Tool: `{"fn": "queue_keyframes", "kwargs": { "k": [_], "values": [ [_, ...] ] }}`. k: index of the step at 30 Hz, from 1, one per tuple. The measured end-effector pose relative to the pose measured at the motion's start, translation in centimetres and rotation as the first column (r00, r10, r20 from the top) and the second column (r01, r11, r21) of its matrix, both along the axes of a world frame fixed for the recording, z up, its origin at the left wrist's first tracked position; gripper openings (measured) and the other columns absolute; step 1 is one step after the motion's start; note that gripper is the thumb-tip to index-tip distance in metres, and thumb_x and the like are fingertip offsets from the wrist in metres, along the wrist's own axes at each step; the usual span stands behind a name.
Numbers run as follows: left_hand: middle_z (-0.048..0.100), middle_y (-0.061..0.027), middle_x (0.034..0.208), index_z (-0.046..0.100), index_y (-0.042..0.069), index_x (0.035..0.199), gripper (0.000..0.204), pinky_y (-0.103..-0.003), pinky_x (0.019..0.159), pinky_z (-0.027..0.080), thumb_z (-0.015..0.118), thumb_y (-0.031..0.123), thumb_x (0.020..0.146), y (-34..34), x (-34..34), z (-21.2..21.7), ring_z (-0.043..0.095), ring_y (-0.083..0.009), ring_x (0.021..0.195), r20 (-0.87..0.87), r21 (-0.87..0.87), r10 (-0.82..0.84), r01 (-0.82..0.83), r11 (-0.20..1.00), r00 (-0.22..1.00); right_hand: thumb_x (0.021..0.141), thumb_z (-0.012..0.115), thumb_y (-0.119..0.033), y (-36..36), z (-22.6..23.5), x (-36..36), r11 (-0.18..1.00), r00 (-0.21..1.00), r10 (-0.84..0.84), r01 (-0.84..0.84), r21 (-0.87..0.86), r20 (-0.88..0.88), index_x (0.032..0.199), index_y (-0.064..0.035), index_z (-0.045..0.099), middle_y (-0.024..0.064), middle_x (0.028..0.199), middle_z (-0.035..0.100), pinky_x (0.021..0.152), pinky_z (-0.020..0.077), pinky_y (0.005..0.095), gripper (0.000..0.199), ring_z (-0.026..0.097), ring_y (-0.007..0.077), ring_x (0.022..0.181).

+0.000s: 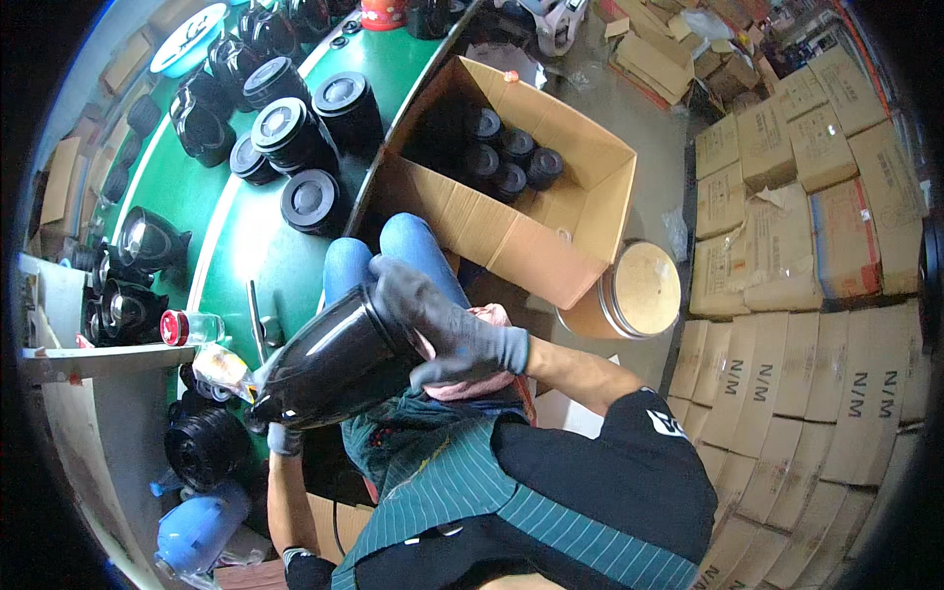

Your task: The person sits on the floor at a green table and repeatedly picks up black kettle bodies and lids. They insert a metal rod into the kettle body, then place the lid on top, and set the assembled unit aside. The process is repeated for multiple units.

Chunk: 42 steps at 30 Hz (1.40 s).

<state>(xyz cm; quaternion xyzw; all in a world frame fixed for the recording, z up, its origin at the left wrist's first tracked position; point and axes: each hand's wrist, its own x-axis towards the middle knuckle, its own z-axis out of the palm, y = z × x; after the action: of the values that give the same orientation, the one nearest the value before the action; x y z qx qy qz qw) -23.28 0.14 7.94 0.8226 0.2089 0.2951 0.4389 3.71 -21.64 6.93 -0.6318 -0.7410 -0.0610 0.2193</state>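
A glossy black plastic housing, shaped like a tapered jug body, lies tilted across my lap. My right hand, in a dark grey glove, is closed around its wide end, thumb and fingers on opposite sides. At the narrow end my gloved left hand supports it from below; its fingers are hidden behind the housing. A pink cloth lies on my lap under the right hand. Past the narrow end, a thin metal rod stands up from the green table.
Several black lidded canisters and glossy black housings stand on the table. An open carton at its right edge holds more black cylinders. Beside it is a round drum. Stacked cartons line the right. A red-lidded jar sits left.
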Motion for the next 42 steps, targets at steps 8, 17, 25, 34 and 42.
{"fn": "queue_keyframes", "kwargs": {
  "k": [8,17,25,34,42],
  "values": [
    [0.08,-0.0219,0.116,0.078,-0.004,0.122,0.034,-0.041,0.096,0.062,0.069,0.011,0.092,0.0,0.9,2.2,0.079,-0.0349,0.107,-0.116,0.466,-0.162,0.197,0.862,0.98,0.118,0.025,-0.059,1.7,5.7,-0.2,0.726,-0.345,-0.687,-0.358,-0.587,-0.639,0.152,0.0056,0.054,0.0199,0.159,0.054,0.131,0.0247,0.0332,0.078,0.046,0.0257,0.149],
    [0.08,-0.0184,0.114,0.075,-0.008,0.124,0.043,-0.038,0.097,0.06,0.077,0.02,0.091,-0.9,1.2,0.1,0.078,-0.0282,0.106,0.087,0.024,-0.002,0.0,1.0,0.996,0.113,0.046,-0.059,1.5,1.1,-1.9,0.999,-0.005,0.044,-0.015,0.044,-0.999,0.172,0.0004,0.023,0.0157,0.172,0.037,0.13,0.0218,0.0368,0.087,0.035,0.0234,0.158],
    [0.081,-0.017,0.113,0.075,-0.008,0.124,0.045,-0.036,0.096,0.059,0.078,0.023,0.09,-0.5,-0.1,-4.0,0.077,-0.0246,0.105,0.136,-0.413,0.121,-0.055,0.909,0.983,0.105,0.047,-0.073,1.7,3.5,-0.5,0.985,0.594,0.172,-0.121,0.124,-0.786,0.176,-0.0057,0.013,0.0297,0.179,0.013,0.133,0.0164,0.0506,0.103,0.018,0.0459,0.166],
    [0.081,-0.0155,0.112,0.076,-0.007,0.125,0.045,-0.035,0.095,0.059,0.079,0.019,0.088,-0.8,0.4,-3.3,0.077,-0.021,0.104,0.065,-0.549,0.028,0.012,0.836,0.997,0.115,0.034,-0.054,0.4,2.8,-3.1,0.999,0.054,0.041,0.012,0.042,-0.998,0.174,-0.0035,0.018,0.0201,0.179,0.022,0.135,0.0154,0.0424,0.08,0.02,0.0293,0.166],
    [0.076,-0.02,0.128,0.069,-0.002,0.139,0.054,-0.039,0.103,0.058,0.078,0.004,0.086,-5.0,3.6,-4.7,0.076,-0.0279,0.117,-0.037,-0.081,0.03,-0.033,0.996,0.999,0.117,0.037,-0.039,0.8,0.6,3.8,0.998,0.217,-0.063,0.014,-0.061,-0.974,0.164,-0.002,0.045,0.0155,0.16,0.055,0.129,0.0357,0.0363,0.06,0.053,0.0249,0.148]
  ]
}}
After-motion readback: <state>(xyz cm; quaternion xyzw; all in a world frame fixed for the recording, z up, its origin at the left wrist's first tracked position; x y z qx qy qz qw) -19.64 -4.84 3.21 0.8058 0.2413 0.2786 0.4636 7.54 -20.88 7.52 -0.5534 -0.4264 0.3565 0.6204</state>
